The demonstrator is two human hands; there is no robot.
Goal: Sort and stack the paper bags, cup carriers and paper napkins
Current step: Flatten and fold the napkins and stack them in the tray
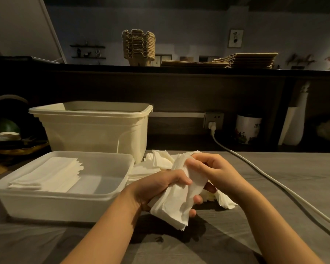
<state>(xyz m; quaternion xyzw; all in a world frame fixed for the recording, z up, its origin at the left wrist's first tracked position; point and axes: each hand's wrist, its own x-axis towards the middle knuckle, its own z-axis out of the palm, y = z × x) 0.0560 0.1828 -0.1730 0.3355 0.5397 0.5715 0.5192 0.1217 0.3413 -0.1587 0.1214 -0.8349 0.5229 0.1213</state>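
Both hands hold a bunch of white paper napkins [177,202] above the grey table. My left hand [156,187] grips the bunch from the left and below; my right hand [211,168] closes on its upper end. Behind them lies a loose heap of napkins [156,161] on the table. A shallow translucent tray [111,195] at the left holds a neat napkin stack [50,174]. On the high dark counter at the back stand a stack of brown cup carriers [138,46] and flat piles of brown paper bags [248,60].
A tall cream plastic bin [91,126] stands behind the tray. A white power cable [271,180] runs from a wall socket [213,121] across the table's right side. A white jar [248,130] and a basket [17,147] with dishes sit at the back.
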